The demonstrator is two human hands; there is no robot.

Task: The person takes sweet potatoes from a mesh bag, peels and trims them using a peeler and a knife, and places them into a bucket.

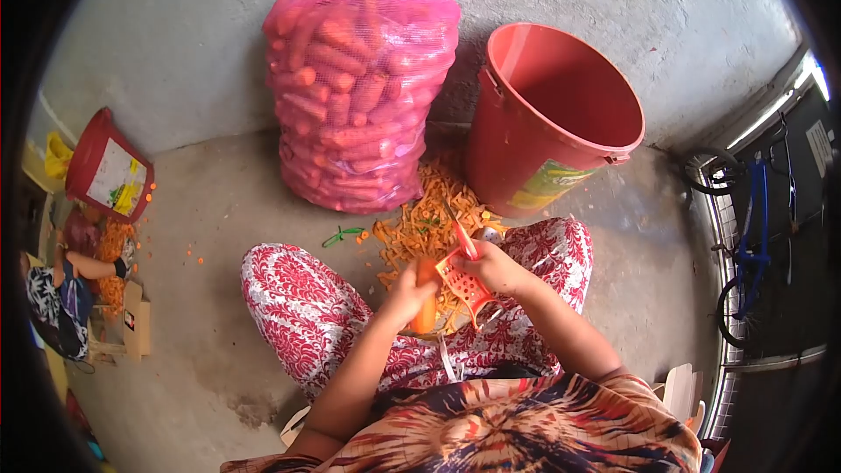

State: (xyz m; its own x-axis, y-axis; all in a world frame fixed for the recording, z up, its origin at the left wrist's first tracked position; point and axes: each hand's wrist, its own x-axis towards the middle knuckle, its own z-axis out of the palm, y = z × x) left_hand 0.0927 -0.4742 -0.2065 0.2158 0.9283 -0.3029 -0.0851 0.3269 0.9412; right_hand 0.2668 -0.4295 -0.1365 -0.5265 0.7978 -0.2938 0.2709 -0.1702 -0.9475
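Observation:
My left hand point(405, 296) is wrapped round an orange carrot point(425, 302), which points down between my knees. In my right hand point(498, 268) is a red-orange peeler point(466, 280) with a perforated body, held close beside the carrot. A thin blade with a red handle point(464, 240) also shows at my right fingers. Beneath and beyond both hands lies a heap of carrot peelings point(412, 232) on the floor. A pink mesh sack point(361, 96) full of carrots stands against the wall, with a large red bucket point(504, 136) to its right.
A green tie point(342, 236) lies on the floor left of the peelings. At the far left another person point(61, 293) sits by a red bucket point(83, 158), orange pieces and a cardboard box point(137, 320). A blue bicycle point(751, 254) leans at the right.

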